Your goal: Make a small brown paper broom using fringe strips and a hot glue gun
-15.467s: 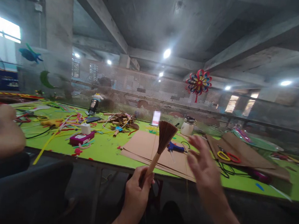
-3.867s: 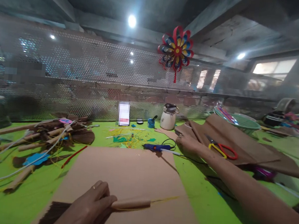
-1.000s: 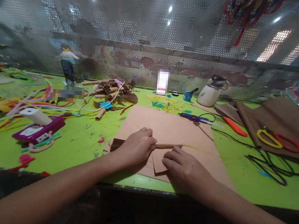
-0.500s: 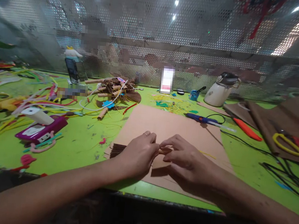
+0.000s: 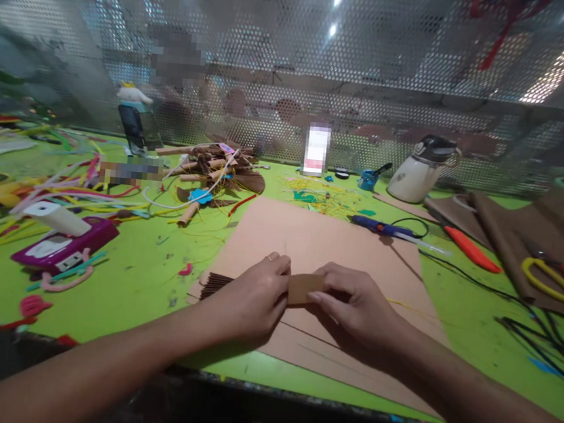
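Both hands meet over the stack of cardboard sheets (image 5: pixel 319 241) at the near edge of the green worktop (image 5: pixel 148 272). The left hand (image 5: pixel 254 298) lies curled over the small brush (image 5: pixel 216 285), fingers closed around its handle, so that only the dark brown bristles show, fanning out toward the left edge of the cardboard. The right hand (image 5: pixel 357 304) has its fingers and thumb pinched on a brown paper strip (image 5: pixel 305 288) that sits wrapped about the handle between the two hands, touching both. A thin yellow strand (image 5: pixel 405 306) runs out from under the right hand across the cardboard. Beyond the far edge of the cardboard lie a blue glue gun (image 5: pixel 384 228) and an orange utility knife (image 5: pixel 471 249); a white kettle (image 5: pixel 418 171) stands near the far mesh screen. Scissors with yellow and red handles (image 5: pixel 552 278) rest on brown paper at the right edge. A heap of finished brushes (image 5: pixel 216 169) lies toward the far left
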Demonstrator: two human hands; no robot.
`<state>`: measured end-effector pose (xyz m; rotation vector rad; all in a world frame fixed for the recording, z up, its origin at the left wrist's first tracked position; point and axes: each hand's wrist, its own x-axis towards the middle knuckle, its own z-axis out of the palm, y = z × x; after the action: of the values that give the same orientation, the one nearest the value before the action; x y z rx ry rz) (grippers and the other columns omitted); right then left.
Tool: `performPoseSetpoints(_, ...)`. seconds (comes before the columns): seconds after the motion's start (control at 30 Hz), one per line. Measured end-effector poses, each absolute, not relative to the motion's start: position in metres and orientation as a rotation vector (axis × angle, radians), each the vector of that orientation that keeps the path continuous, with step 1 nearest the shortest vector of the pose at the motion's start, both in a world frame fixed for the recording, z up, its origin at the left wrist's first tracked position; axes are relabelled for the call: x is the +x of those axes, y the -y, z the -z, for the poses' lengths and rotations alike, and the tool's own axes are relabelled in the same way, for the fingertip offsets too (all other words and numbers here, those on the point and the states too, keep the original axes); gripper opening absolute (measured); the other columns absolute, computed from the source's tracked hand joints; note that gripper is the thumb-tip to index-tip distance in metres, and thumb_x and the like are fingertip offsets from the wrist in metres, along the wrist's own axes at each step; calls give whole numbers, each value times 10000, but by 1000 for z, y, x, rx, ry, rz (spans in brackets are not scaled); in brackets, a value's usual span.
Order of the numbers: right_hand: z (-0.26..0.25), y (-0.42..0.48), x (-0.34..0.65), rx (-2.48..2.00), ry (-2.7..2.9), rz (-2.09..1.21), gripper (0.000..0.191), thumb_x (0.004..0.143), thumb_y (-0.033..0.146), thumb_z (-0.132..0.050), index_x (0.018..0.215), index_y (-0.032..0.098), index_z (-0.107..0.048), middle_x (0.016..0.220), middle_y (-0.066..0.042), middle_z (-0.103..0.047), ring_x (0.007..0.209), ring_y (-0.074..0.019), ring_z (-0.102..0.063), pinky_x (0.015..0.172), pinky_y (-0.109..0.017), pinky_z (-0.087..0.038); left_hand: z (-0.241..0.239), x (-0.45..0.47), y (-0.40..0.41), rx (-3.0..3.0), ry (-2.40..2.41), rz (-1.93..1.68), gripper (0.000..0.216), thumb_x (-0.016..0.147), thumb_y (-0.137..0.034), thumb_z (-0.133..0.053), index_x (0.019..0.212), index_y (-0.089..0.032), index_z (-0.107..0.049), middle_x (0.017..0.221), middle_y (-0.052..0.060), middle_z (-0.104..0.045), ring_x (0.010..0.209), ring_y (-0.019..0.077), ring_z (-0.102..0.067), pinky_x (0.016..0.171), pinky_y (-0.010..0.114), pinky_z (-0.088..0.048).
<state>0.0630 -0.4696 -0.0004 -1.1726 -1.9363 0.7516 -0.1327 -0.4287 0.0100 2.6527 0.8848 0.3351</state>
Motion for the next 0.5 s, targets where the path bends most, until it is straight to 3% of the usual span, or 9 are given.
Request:
performPoseSetpoints(0.27,10,466,58,-1451,1677,-902,87,739,155,-614,687,178,-548,653,11,-576,625,-139,-516,578,-264,-402,-19,-134,436,2505,-1088,-364,17,818,-161,-468,819,-177,-461,838,49,-530,772,191,-491,629,298,-385)
performPoseSetpoints(0.37,9,463,55,-1448,1623,-950,80,719,141,-610,781,171,-568,676,12,-566,631,-139,-519,584,-270,-413,-20,-134,440,2425,-1144,-395,84,790,-163,-510,843,-182,-448,808,35,-547,759,190,-516,620,291,-386)
performPoseSetpoints(0.5,8,463,53,-1399,1567,-1013,507,718,109,-593,1208,188,-488,719,36,-533,664,-140,-539,609,-272,-438,-13,-135,446,2367,-1136,-584,283,841,-173,-519,1107,-166,-423,871,34,-582,789,176,-546,667,284,-414)
